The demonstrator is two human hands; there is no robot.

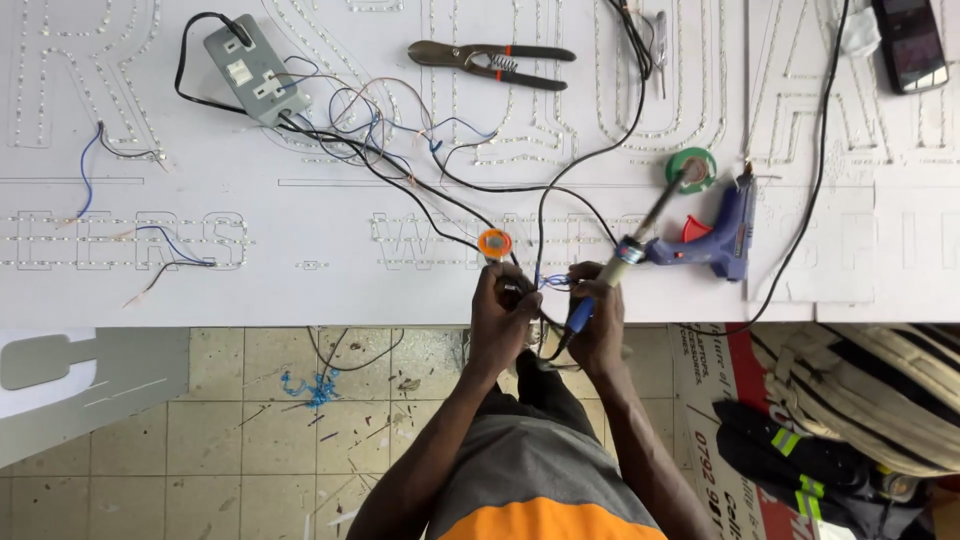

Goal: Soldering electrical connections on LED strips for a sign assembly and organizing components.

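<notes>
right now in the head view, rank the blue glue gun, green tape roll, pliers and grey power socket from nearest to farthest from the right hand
From the right hand:
1. blue glue gun, just beyond it, lying on the white board
2. green tape roll, farther up the board, above the glue gun
3. pliers, near the board's far edge, across toward the left hand's side
4. grey power socket, far corner on that same side

The person wears a grey top with an orange band; both forearms are bare, without sleeves.
</notes>
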